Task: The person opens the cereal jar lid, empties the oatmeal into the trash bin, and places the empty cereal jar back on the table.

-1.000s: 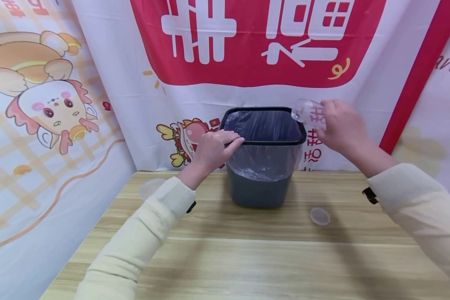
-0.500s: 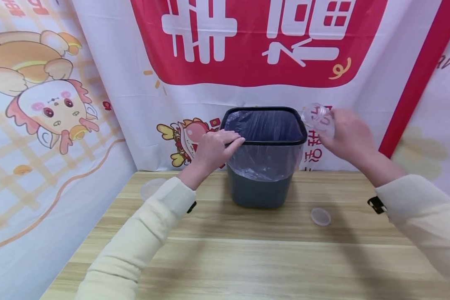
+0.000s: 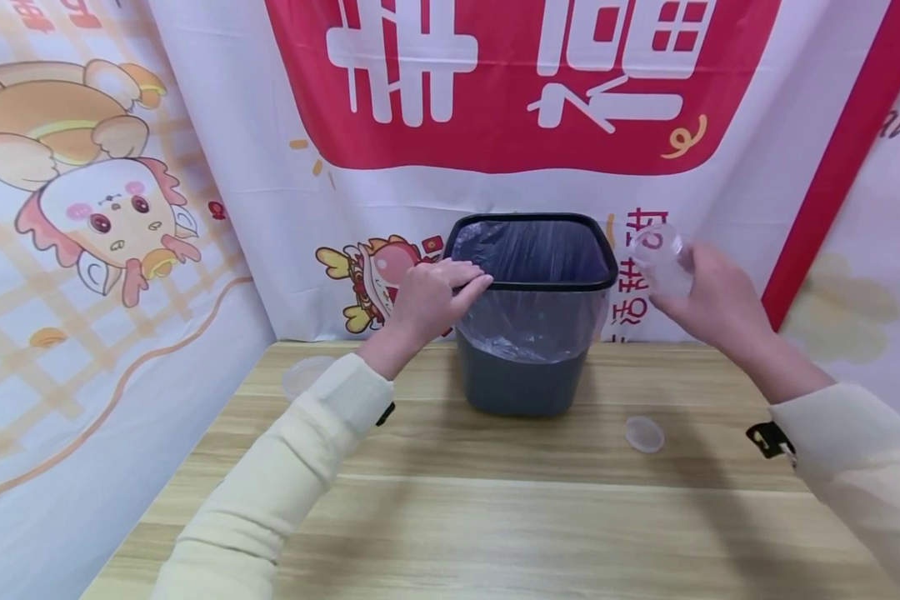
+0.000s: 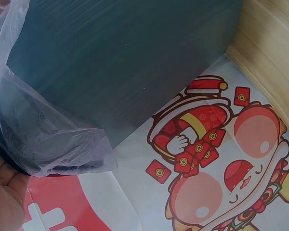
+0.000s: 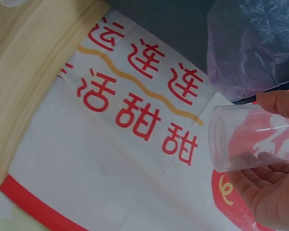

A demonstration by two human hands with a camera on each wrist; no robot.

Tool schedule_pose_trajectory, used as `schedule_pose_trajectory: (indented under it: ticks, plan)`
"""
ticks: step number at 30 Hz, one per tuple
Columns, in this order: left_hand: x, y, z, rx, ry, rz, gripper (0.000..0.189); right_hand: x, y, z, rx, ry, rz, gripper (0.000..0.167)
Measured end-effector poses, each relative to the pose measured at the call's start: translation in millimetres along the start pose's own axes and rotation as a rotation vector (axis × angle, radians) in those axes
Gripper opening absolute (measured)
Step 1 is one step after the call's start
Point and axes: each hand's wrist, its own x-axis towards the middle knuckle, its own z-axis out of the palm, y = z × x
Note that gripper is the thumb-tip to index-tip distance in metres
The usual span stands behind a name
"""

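A dark grey trash can (image 3: 521, 383) stands upright at the back of the table, lined with a clear plastic bag (image 3: 532, 321) folded over its black rim. My left hand (image 3: 435, 300) grips the rim at its near left corner; in the left wrist view part of that hand (image 4: 7, 192) shows at the rim by the bag. To the right of the can, my right hand (image 3: 720, 296) holds a clear plastic jar (image 3: 663, 262) in the air, its open mouth up and leaning left. In the right wrist view fingers and thumb wrap the transparent jar (image 5: 253, 137).
A small translucent round lid (image 3: 644, 434) lies on the wooden table (image 3: 495, 533) at front right of the can. Another clear round piece (image 3: 307, 375) lies at the left, partly behind my sleeve. A printed cloth backdrop (image 3: 270, 192) hangs right behind the can.
My right hand has drawn the jar right and slightly down, away from the can's rim, and tipped its mouth from facing the can to facing more upward. My left hand stays at the rim.
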Motion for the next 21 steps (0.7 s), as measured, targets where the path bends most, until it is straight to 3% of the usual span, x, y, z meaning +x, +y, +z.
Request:
schedule_pose_trajectory:
  ticks: [10,21]
  plan:
    - [0.9,-0.7,0.7,0.012,0.014,0.023,0.023,-19.4,17.4,9.8,0.067,-0.012,0.054,0.072]
    - [0.5,-0.3,0.1,0.005,-0.002,-0.001,0.024,-38.6,28.9,30.7,0.145,-0.013,0.105,0.065]
